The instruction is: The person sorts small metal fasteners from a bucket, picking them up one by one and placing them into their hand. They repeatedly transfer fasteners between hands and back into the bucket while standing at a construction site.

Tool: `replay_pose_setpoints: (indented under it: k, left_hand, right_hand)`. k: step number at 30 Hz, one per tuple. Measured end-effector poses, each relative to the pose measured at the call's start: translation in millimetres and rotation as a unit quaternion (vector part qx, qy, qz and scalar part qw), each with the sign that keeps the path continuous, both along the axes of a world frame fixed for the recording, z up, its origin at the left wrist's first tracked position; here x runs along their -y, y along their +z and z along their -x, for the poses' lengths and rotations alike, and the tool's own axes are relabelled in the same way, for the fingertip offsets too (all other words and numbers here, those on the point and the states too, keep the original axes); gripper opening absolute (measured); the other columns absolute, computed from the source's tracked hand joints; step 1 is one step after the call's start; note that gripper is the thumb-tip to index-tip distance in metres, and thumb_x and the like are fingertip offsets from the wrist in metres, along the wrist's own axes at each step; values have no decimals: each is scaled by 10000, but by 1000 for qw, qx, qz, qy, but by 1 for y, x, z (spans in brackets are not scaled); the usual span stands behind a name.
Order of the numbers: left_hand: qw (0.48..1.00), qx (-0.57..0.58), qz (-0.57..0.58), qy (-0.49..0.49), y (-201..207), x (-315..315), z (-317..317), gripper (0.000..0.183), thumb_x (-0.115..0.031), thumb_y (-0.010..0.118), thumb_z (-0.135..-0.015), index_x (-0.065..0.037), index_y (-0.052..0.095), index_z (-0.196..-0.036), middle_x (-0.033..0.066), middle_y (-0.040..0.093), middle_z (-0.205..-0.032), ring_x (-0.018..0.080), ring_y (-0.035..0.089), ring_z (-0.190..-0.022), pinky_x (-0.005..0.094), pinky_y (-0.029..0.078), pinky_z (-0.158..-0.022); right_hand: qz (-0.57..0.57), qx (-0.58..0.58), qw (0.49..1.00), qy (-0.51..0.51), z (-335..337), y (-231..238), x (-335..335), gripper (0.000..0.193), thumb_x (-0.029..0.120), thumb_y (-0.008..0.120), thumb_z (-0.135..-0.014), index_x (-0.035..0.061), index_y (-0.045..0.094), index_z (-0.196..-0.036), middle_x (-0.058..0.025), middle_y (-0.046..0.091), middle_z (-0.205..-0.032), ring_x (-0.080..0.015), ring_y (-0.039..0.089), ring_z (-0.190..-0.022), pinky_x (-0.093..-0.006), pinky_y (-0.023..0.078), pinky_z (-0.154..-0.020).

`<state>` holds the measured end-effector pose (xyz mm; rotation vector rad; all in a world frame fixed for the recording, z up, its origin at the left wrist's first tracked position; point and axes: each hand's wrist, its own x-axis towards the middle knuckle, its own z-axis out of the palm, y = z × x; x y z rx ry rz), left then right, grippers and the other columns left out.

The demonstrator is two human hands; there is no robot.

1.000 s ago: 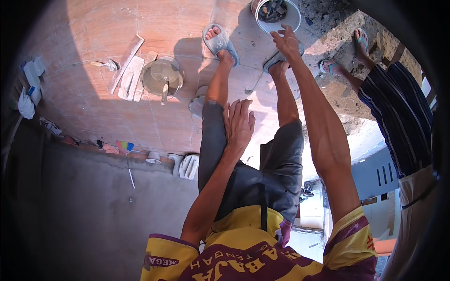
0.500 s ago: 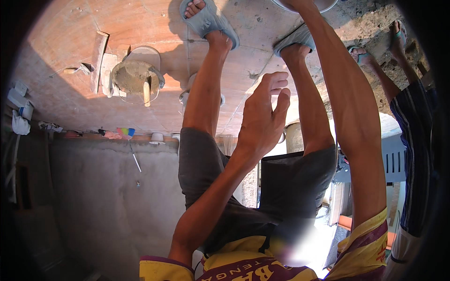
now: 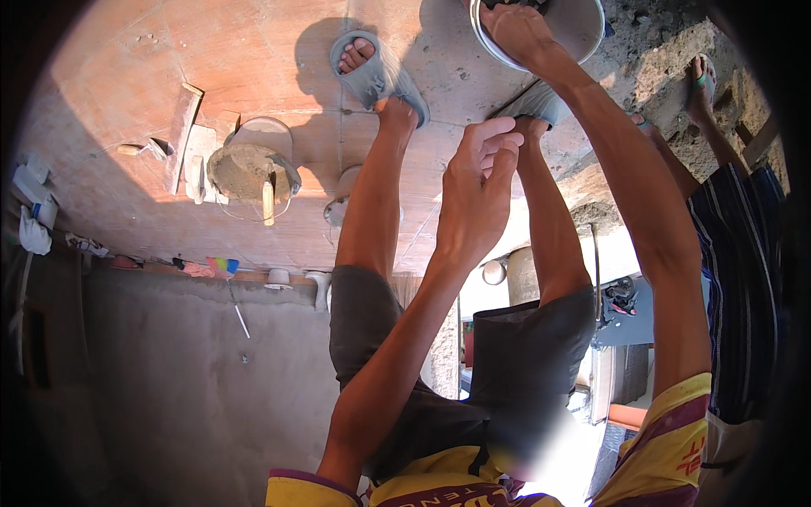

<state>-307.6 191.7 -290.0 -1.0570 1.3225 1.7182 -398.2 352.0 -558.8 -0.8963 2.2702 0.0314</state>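
Right fingers (image 3: 500, 20) in white bucket (image 3: 583, 32), left fingers (image 3: 485, 135) half-curled

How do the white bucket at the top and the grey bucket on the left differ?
The white bucket is pale; the grey bucket is darker.
The right hand is at the white bucket's mouth; neither hand is at the grey bucket.
The white bucket shows dark contents, partly hidden; the grey bucket holds grey-brown paste, a wooden handle over its edge.
Both are open-topped.
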Motion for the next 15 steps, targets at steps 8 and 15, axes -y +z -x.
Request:
replay_pose_setpoints:
  k: [8,15]
  left_hand:
    - [999,26,-21,27,6,9,16,409,-240,546,-1126,-6,523,-1461,223,700,-1336,259,672,-1227,377,490,-1024]
    - [998,13,-10,66,4,8,16,381,-253,559,-1129,9,530,-1403,181,736,-1296,247,672,-1228,385,506,-1038]
  right_hand:
    - [-4,-5,1000,-18,23,36,30,159,14,629,-872,-6,722,-1000,-212,777,-885,-310,798,-823,-423,625,-696]
    - [138,-139,980,-33,-16,-30,-26,254,47,563,-941,-46,635,-1166,-239,691,-1154,-386,681,-1114,-500,506,-976]
